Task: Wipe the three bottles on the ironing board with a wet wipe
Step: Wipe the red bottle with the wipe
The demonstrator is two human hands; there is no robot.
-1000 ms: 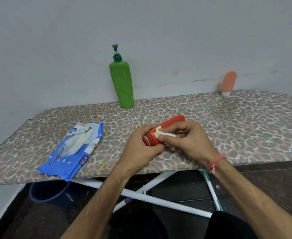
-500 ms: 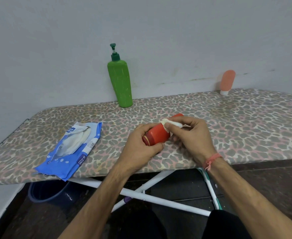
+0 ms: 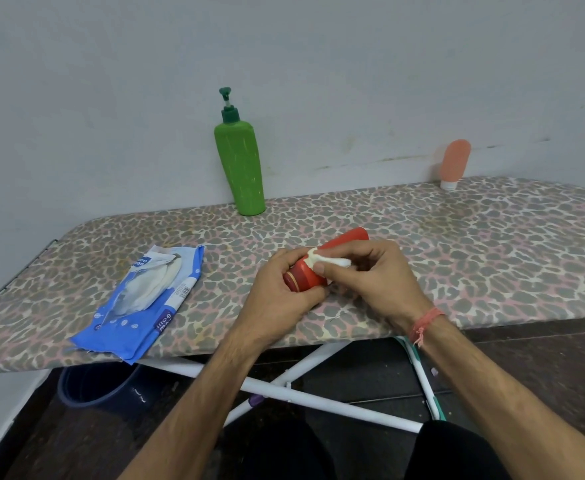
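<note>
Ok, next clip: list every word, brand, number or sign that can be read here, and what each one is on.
"mee mee": white letters on the dark panel of the blue wet wipe pack, near its front edge; it shows again on the upper blue patch, partly legible.
White barcode label on the pack: too small to read.
Red bottle, green pump bottle, peach tube: no text visible.
</note>
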